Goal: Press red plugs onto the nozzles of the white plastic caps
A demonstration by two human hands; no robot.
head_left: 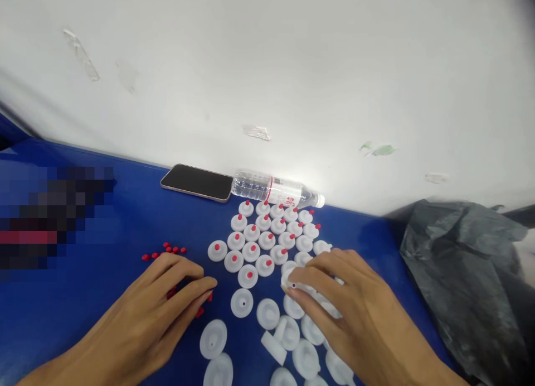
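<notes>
Over the blue table, my left hand is closed, thumb and index fingertip pressed together. Whether a small red piece sits in that pinch is hidden. Small red caps lie beneath and beside these fingers. My right hand has its thumb and index finger closed on a round white plastic cap, whose small dark hole shows between the fingertips. More white caps lie under and around this hand. Beyond both hands, rows of white caps carry red tips. One bare white cap sits between the hands.
Against the white wall lie a black phone and a clear bottle on its side. A dark plastic bag stands at the right. Loose red caps are left of centre. A blurred-out patch covers the far left.
</notes>
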